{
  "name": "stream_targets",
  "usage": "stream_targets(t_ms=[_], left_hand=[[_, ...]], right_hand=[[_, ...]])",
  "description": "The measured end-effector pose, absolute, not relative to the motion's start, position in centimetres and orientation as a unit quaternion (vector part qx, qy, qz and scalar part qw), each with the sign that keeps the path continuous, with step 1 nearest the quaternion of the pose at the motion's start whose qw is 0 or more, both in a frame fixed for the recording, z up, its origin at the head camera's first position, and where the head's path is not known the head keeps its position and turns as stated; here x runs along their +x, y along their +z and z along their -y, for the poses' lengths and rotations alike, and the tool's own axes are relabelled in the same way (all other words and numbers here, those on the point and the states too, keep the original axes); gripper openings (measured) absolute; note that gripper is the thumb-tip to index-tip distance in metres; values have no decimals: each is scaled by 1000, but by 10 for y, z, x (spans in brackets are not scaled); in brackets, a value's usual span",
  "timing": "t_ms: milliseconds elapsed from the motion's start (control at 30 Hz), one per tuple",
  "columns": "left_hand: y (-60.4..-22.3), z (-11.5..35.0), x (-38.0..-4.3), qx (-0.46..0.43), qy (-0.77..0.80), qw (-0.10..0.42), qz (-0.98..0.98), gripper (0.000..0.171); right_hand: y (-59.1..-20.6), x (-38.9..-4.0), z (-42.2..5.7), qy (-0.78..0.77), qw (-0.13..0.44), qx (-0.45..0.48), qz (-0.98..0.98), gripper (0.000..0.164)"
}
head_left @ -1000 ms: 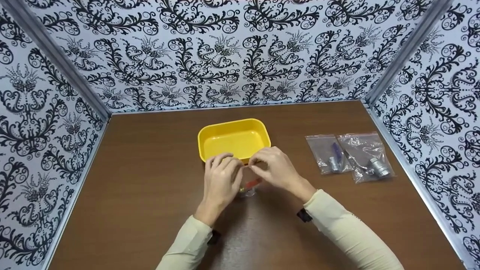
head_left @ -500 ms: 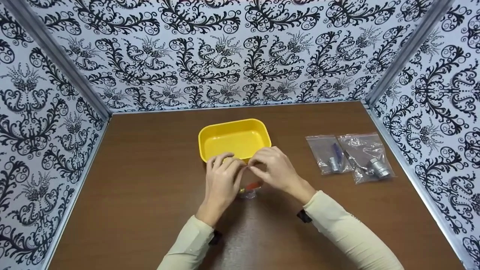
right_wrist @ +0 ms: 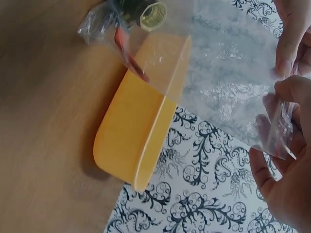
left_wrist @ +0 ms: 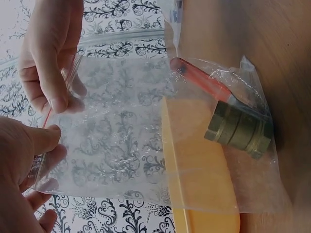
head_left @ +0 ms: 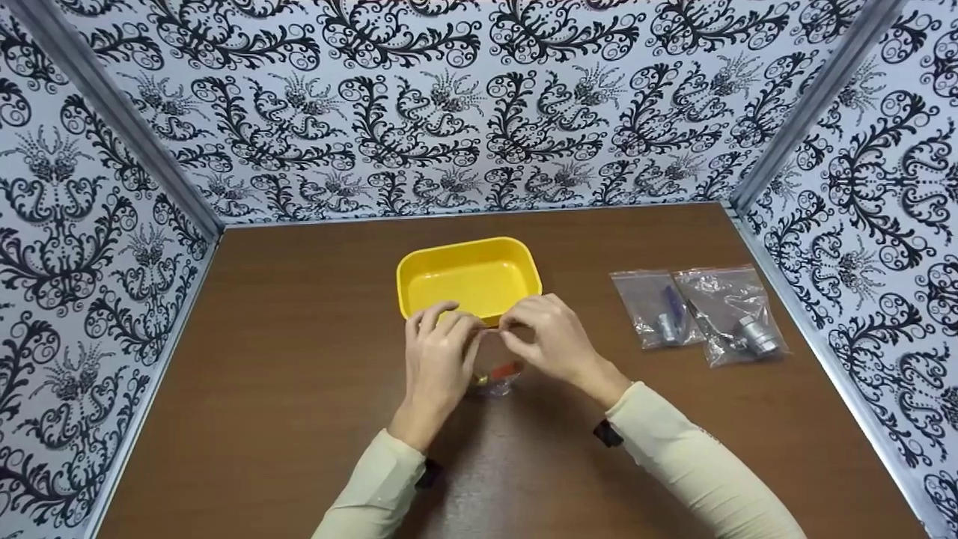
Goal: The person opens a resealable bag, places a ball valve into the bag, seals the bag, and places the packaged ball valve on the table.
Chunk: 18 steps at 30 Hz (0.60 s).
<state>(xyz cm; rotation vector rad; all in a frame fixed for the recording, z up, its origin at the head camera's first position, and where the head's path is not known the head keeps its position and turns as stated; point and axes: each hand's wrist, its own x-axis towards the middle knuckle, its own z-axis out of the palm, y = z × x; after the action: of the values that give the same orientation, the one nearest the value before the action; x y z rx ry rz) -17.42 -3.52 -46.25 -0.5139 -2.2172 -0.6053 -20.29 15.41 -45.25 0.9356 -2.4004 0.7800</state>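
Both hands pinch the top edge of a clear zip bag, which hangs above the table. My left hand (head_left: 438,355) grips the left part of the red-lined zip strip. Close beside it, my right hand (head_left: 550,337) pinches the strip with thumb and fingers. The zip bag (left_wrist: 116,131) stretches down from the fingers in the left wrist view. A brass ball valve (left_wrist: 238,130) with a red lever handle (left_wrist: 201,80) lies in its bottom. From the head, the hands cover most of the bag; only its lower end and the red lever show.
Just beyond the hands stands a yellow tray (head_left: 468,288) with nothing in it. On the right of the brown table (head_left: 299,374) lie two clear zip bags, one with a small metal fitting and purple lever (head_left: 673,307), the other with a larger metal fitting (head_left: 757,335).
Both hands keep pinching the bag's top edge. The left hand has shifted slightly left, and the fingertips stand a little farther apart than half a second ago.
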Motion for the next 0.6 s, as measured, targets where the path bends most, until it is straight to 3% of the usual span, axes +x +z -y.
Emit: stream_targets(t_ms=[200,600], left_hand=[[-462,34,-173,-208,-225,377,874,7],[-464,31,-173,-220,-214,366,878,6]], right_hand=[[-452,-202,-151,282,235,349,862,3],[-451,-201,-153,283,202,354,868,8]])
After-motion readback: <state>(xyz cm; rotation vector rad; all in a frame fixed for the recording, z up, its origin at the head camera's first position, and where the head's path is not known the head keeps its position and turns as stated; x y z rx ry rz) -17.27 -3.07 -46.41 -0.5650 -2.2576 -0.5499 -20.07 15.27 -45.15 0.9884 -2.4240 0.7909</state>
